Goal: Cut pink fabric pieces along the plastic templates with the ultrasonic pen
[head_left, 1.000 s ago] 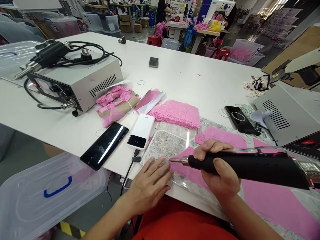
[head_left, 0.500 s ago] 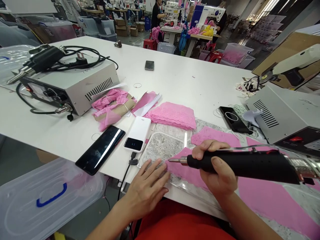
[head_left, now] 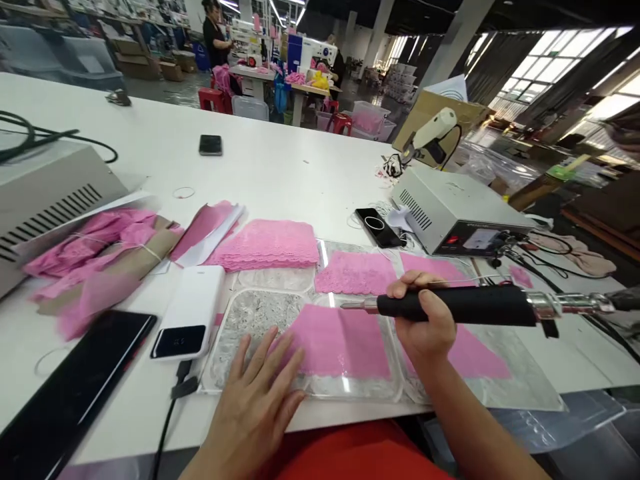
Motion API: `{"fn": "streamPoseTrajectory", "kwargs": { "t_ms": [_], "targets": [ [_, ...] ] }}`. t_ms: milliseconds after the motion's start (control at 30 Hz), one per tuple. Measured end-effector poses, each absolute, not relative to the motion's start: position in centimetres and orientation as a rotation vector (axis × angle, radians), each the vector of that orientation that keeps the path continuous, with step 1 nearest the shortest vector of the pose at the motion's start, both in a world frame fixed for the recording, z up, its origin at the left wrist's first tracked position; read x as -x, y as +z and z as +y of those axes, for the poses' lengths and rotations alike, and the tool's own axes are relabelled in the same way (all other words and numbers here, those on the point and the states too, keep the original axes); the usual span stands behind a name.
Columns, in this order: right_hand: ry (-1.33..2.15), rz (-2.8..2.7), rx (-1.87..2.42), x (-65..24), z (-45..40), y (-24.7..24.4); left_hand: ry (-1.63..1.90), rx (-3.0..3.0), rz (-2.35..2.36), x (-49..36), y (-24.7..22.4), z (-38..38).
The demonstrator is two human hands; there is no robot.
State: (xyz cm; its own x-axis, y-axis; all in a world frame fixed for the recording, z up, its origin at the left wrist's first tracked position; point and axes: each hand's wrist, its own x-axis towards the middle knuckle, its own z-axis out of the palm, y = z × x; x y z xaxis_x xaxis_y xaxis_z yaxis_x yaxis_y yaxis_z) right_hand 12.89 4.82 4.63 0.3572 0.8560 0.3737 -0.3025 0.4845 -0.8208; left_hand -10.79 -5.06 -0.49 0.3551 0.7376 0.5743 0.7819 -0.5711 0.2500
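My right hand [head_left: 430, 320] grips a black handheld tool [head_left: 465, 305] with a pointed metal tip, which points left over a pink fabric piece [head_left: 345, 343]. Fingers spread, my left hand [head_left: 260, 393] rests at the left edge of that piece and on the clear mat [head_left: 250, 307] beneath. Behind it lie a lace-edged pink piece [head_left: 355, 272] and a stack of pink lace pieces [head_left: 273, 243]. Another pink piece [head_left: 475, 353] lies right of my right wrist.
A white power bank [head_left: 190, 303] and a black phone [head_left: 80, 387] lie at the left. Grey box units stand at left [head_left: 55, 193] and right [head_left: 455, 207]. Another phone [head_left: 377, 227] lies behind the fabric. A person [head_left: 216, 40] stands in the background.
The view has swung to the right, bringing the right box unit's front into sight. The tool's tip has moved away from my left fingers and is now farther in over the pink piece.
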Motion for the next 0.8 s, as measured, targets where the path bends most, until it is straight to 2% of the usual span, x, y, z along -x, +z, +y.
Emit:
{"fn": "streamPoseTrajectory", "kwargs": {
  "t_ms": [800],
  "targets": [
    [0.949,-1.000,0.659,-10.6,5.1,4.3,-0.997,2.547,-1.448,10.9,-0.2,-5.1]
  ]
}}
